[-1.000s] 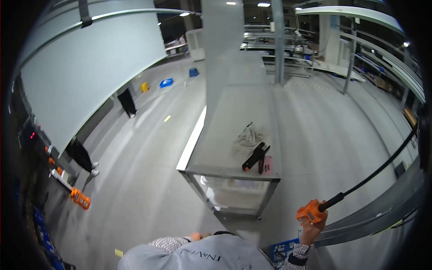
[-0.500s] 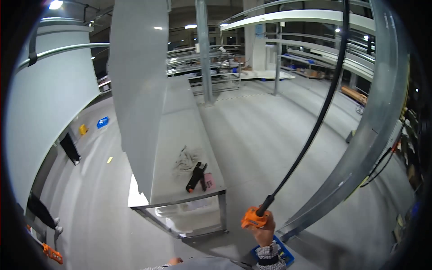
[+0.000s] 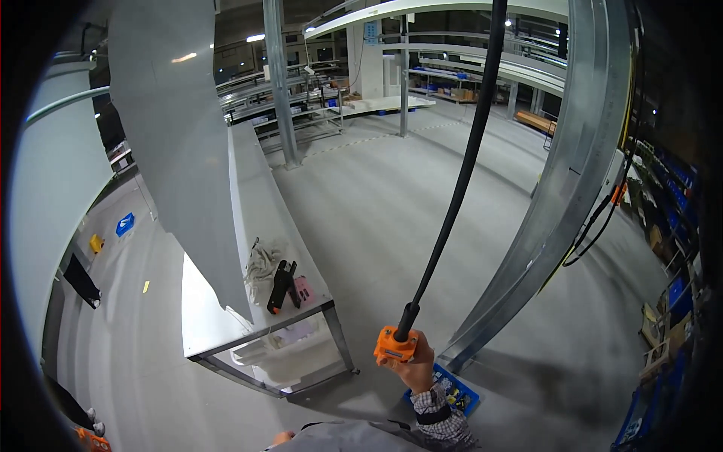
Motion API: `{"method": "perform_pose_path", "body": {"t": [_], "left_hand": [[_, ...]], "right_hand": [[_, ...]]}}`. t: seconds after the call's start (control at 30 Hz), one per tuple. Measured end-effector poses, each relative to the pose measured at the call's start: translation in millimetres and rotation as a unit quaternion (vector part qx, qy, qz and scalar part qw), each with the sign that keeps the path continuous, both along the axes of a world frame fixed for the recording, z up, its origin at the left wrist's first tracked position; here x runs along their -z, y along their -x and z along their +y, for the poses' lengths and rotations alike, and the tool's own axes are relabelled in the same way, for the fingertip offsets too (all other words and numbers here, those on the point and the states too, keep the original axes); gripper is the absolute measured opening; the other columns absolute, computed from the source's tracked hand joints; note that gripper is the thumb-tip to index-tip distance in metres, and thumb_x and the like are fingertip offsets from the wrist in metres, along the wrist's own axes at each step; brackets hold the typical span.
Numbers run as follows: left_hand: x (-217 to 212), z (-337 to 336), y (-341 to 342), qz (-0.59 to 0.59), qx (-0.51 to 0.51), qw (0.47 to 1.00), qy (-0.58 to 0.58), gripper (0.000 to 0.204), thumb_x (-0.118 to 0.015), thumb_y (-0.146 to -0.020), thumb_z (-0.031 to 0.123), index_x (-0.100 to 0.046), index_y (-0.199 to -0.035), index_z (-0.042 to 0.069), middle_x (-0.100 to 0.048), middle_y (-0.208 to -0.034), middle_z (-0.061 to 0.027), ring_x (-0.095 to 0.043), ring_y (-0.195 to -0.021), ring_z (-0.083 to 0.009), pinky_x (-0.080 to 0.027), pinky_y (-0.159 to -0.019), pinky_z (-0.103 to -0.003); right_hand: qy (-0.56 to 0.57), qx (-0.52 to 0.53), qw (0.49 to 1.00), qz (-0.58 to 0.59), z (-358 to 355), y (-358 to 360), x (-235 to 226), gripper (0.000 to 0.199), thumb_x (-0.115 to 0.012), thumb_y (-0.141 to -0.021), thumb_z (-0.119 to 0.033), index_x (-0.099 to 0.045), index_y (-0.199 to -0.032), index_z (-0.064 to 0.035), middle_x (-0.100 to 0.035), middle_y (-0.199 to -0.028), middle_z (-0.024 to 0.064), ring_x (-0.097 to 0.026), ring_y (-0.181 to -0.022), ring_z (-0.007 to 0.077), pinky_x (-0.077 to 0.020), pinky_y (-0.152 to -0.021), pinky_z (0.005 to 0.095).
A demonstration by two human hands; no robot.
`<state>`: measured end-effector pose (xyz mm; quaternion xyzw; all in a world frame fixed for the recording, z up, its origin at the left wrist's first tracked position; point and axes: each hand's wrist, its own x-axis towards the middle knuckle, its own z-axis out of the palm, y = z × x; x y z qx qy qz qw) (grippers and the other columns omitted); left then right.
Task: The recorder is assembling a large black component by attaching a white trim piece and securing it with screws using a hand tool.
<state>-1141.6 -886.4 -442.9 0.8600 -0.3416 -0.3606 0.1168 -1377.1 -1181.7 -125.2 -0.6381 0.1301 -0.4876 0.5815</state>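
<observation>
My right hand (image 3: 414,367) is closed round an orange pendant control (image 3: 395,345). A thick black cable (image 3: 461,181) runs up from it and out of view at the top. Only a small part of my left hand (image 3: 282,438) shows at the lower edge, by my grey clothing; its fingers are hidden. To the left of the pendant stands a metal-framed table (image 3: 260,197). On its near end lie a black clamp-like tool (image 3: 282,288) with an orange tip, a crumpled greyish cloth or glove (image 3: 263,261) and a pink card (image 3: 304,291).
A tall grey sheet panel (image 3: 169,143) hangs over the table's left side. A steel column (image 3: 553,203) stands to the right, with a blue crate (image 3: 471,403) of small parts at its foot. Other people's legs (image 3: 81,280) show at far left, near an orange object (image 3: 92,440).
The view has turned right, so table, panel and column sit further left. My right hand still grips the pendant control, and the crate of parts shows more fully.
</observation>
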Motion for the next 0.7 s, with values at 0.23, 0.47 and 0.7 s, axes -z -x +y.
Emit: {"method": "perform_pose_path", "body": {"t": [0.23, 0.47, 0.7], "left_hand": [[-46.2, 63.1, 34.5, -0.001, -0.08, 0.997, -0.014, 0.031, -0.061, -0.071, 0.037, -0.066, -0.089, 0.012, -0.064, -0.09, -0.0163, -0.06, -0.09, -0.032, -0.047, -0.076, -0.039], [-53.3, 75.7, 49.0, -0.028, -0.079, 0.996, -0.036, 0.03, -0.061, -0.072, 0.036, -0.065, -0.088, 0.01, -0.064, -0.088, -0.017, -0.061, -0.085, -0.0329, -0.049, -0.073, -0.041], [-59.9, 91.7, 50.2, -0.016, -0.089, 0.994, -0.056, 0.034, -0.059, -0.074, 0.039, -0.063, -0.096, 0.014, -0.063, -0.093, -0.0165, -0.059, -0.091, -0.0338, -0.047, -0.075, -0.043]], "right_hand": [[-0.223, -0.039, 0.967, -0.119, 11.2, 5.1, -16.2, 0.044, -0.072, -0.068, 0.003, -0.047, -0.104, -0.0027, -0.056, -0.099, 0.0097, -0.061, -0.08, 0.0183, -0.0557, -0.067, 0.0296], [0.011, 0.059, 0.998, 0.007, 16.4, 1.9, -9.2, 0.048, -0.072, -0.069, 0.001, -0.043, -0.107, -0.004, -0.056, -0.095, 0.0095, -0.062, -0.076, 0.0207, -0.0565, -0.067, 0.0314], [-0.023, -0.007, 1.0, -0.002, 25.0, -2.8, 2.1, 0.054, -0.077, -0.065, -0.006, -0.046, -0.109, -0.0044, -0.057, -0.093, 0.0075, -0.062, -0.08, 0.0184, -0.054, -0.066, 0.0294]]}}
